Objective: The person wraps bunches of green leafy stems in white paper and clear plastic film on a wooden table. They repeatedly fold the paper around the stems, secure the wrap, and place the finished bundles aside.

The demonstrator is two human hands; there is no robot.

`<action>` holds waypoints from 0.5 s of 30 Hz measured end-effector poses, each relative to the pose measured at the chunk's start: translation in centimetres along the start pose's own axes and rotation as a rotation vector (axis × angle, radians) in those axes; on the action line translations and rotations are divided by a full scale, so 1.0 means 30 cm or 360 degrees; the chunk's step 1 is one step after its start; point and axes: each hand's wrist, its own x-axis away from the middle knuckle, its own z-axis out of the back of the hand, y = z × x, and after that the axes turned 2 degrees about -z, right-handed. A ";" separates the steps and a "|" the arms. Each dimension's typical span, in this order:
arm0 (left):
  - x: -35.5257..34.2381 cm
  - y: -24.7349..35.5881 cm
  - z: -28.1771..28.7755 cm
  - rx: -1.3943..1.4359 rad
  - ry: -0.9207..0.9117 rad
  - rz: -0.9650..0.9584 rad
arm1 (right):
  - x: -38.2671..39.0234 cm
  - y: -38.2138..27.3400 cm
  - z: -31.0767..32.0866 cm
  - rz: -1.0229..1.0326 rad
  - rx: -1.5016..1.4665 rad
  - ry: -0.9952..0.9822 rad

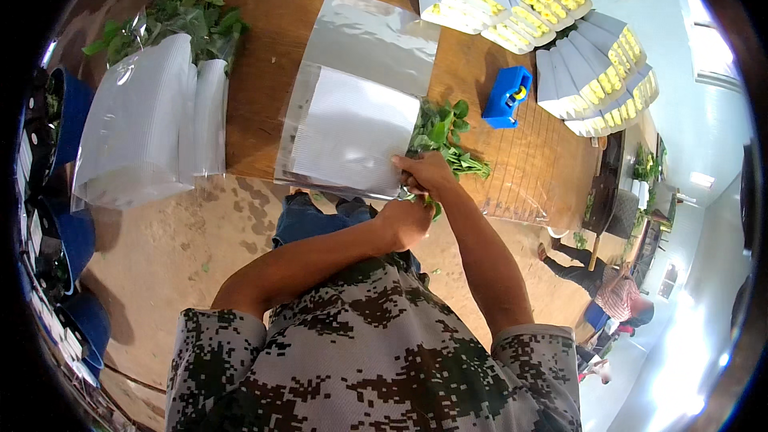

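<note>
At the wooden table's [260,48] near edge, the left hand [406,224] is curled closed just below the right; what its fingers enclose is hidden. The right hand [424,174] pinches the near right corner of a white corrugated sheet [352,128], thumb on top, fingers mostly out of sight. That sheet lies near the middle of the near edge, with leafy green stems [440,132] jutting from its right side. Best, I judge, to keep the thumb light so the ridges don't crease, and fold stray leaves in rather than crush them. Beyond, a clear plastic film [372,42] stretches toward the far edge; keeping it flat should prevent wrinkles. A blue tape dispenser [504,98] stands to the right, within easy reach, short of the grey-sleeved yellow flower packs [596,72] along the far right corner.
</note>
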 end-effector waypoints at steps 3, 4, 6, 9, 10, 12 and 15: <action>0.064 -0.007 0.037 0.0106 -0.0085 -0.0215 | 0.027 0.070 -0.001 -0.0028 0.0400 0.0002; 0.084 -0.007 0.052 0.0156 -0.0118 -0.0261 | 0.051 0.094 -0.009 -0.0001 0.0653 -0.0024; 0.124 0.019 0.106 0.0254 -0.0151 -0.0362 | 0.019 0.310 0.045 0.0370 0.1050 -0.0040; 0.163 0.027 0.200 0.0367 -0.0291 -0.0214 | 0.069 0.528 0.025 0.0255 0.0735 -0.0120; 0.168 0.009 0.204 0.0367 -0.0202 -0.0166 | 0.129 0.515 -0.014 0.0032 0.0505 -0.0167; 0.155 -0.015 0.269 0.0412 -0.0089 -0.0080 | 0.166 0.535 -0.073 -0.0158 0.0146 -0.0176; 0.083 -0.092 0.383 0.0197 0.0235 0.0008 | 0.117 0.602 -0.187 0.0111 -0.0107 0.0051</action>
